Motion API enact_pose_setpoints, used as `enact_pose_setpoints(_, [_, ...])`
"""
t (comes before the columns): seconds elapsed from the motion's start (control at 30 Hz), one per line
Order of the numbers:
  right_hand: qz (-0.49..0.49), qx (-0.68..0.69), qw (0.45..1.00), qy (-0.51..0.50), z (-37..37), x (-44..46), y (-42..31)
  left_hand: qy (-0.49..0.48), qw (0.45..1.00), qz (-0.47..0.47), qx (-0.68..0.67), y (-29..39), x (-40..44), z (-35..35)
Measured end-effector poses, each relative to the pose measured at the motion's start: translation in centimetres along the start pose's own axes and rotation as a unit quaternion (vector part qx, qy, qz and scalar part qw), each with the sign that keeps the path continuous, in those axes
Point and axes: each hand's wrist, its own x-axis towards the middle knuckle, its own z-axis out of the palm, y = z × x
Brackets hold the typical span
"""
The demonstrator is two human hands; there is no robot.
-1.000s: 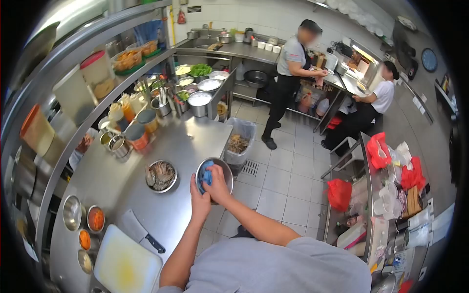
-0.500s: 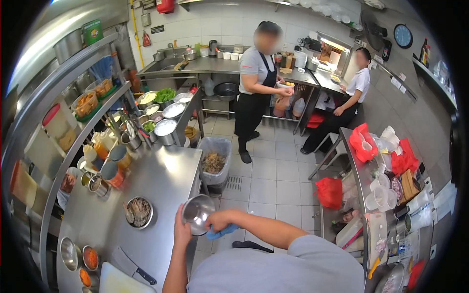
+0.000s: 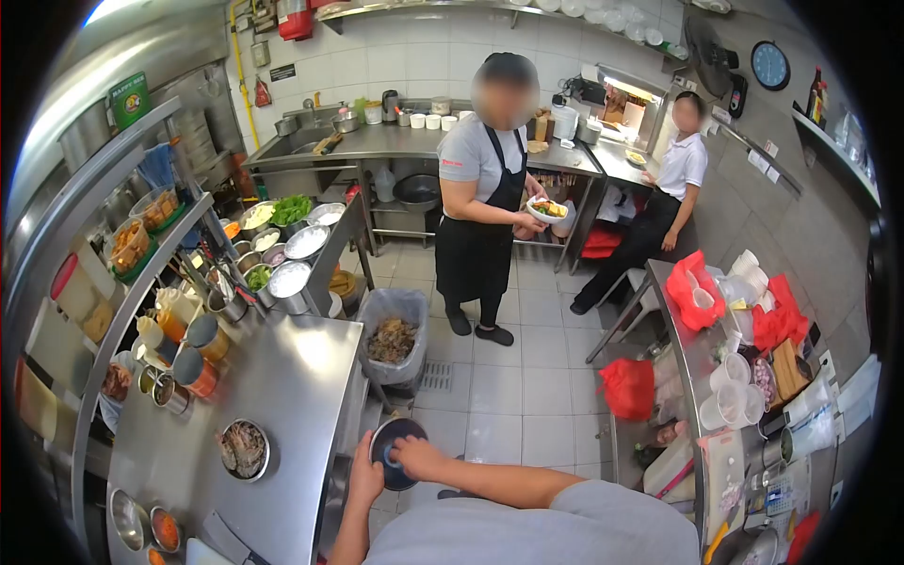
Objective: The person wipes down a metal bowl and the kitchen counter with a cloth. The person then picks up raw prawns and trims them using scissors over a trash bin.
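A round metal bowl (image 3: 411, 437) is tilted beyond the front edge of the steel table. My left hand (image 3: 365, 473) grips its left rim. Inside it, my right hand (image 3: 414, 458) presses a bit of blue cloth (image 3: 390, 456) against the metal, fingers closed on it. On the table to the left stands a metal bowl of greyish shrimp (image 3: 244, 449). A cleaver (image 3: 226, 539) lies near the bottom edge, beside part of a white cutting board (image 3: 207, 554).
A co-worker in a black apron (image 3: 482, 235) holds a plate of food (image 3: 546, 209); another person (image 3: 680, 169) is behind at the right. A lined bin (image 3: 394, 339) stands past the table corner. Red bags (image 3: 627, 388) are by the right bench.
The view has swung up and right. The bowl has turned in my left hand, and my right hand with the cloth is inside it again. The aproned co-worker has turned this way with the plate.
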Motion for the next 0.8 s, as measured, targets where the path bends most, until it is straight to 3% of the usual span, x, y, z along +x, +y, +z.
enact_pose_setpoints(0.07, [-0.003,0.034,0.995,-0.098,1.7,0.4,0.5,0.003,1.000,0.022,0.001,-0.2,-0.2,0.5])
enact_pose_setpoints(0.1, [0.000,0.035,0.995,-0.095,0.8,0.7,0.8,0.009,0.999,0.041,0.006,-0.4,-0.1,0.4])
enact_pose_setpoints(0.17, [0.037,0.229,0.935,-0.268,-3.0,1.6,0.6,0.049,0.997,0.059,0.015,-0.9,-0.1,-0.2])
enact_pose_setpoints(0.2, [0.052,0.336,0.892,-0.298,-4.0,1.8,1.0,0.090,0.993,0.077,0.023,-1.2,-0.1,-0.6])
enact_pose_setpoints(0.23, [0.051,0.336,0.893,-0.296,-3.7,1.8,1.3,0.091,0.992,0.079,0.024,-1.5,0.3,-1.2])
enact_pose_setpoints(0.3, [0.097,0.534,0.778,-0.317,-2.8,1.9,1.7,0.254,0.964,0.039,-0.068,-2.7,1.7,-3.0])
enact_pose_setpoints(0.33, [0.113,0.568,0.760,-0.294,-2.6,1.7,1.4,0.258,0.963,0.037,-0.068,-5.0,2.9,-4.0])
enact_pose_setpoints(0.4, [0.131,0.591,0.741,-0.290,-2.9,1.3,0.7,0.305,0.946,-0.052,-0.099,-10.7,5.2,-5.9])
enact_pose_setpoints(0.43, [0.153,0.616,0.721,-0.279,-2.9,1.2,0.3,0.307,0.945,-0.055,-0.098,-10.2,5.0,-7.1])
enact_pose_setpoints(0.5, [0.160,0.632,0.710,-0.268,-2.1,1.0,-0.8,0.253,0.885,-0.210,-0.330,-9.3,5.4,-9.3])
enact_pose_setpoints(0.53, [0.168,0.647,0.699,-0.254,-1.7,0.9,-1.3,0.274,0.860,-0.232,-0.363,-10.5,6.0,-9.5])
enact_pose_setpoints(0.57, [0.170,0.650,0.697,-0.251,-1.4,1.1,-1.6,0.269,0.862,-0.233,-0.361,-10.8,6.4,-9.9])
enact_pose_setpoints(0.63, [0.130,0.607,0.733,-0.279,-0.8,1.6,-2.7,0.263,0.809,-0.244,-0.465,-11.4,6.5,-10.2])
enact_pose_setpoints(0.7, [0.131,0.622,0.722,-0.273,-0.1,2.4,-3.3,0.253,0.801,-0.250,-0.482,-13.3,6.3,-10.0])
enact_pose_setpoints(0.8, [0.126,0.653,0.701,-0.255,0.8,3.7,-5.0,0.272,0.786,-0.156,-0.533,-17.0,5.7,-8.9])
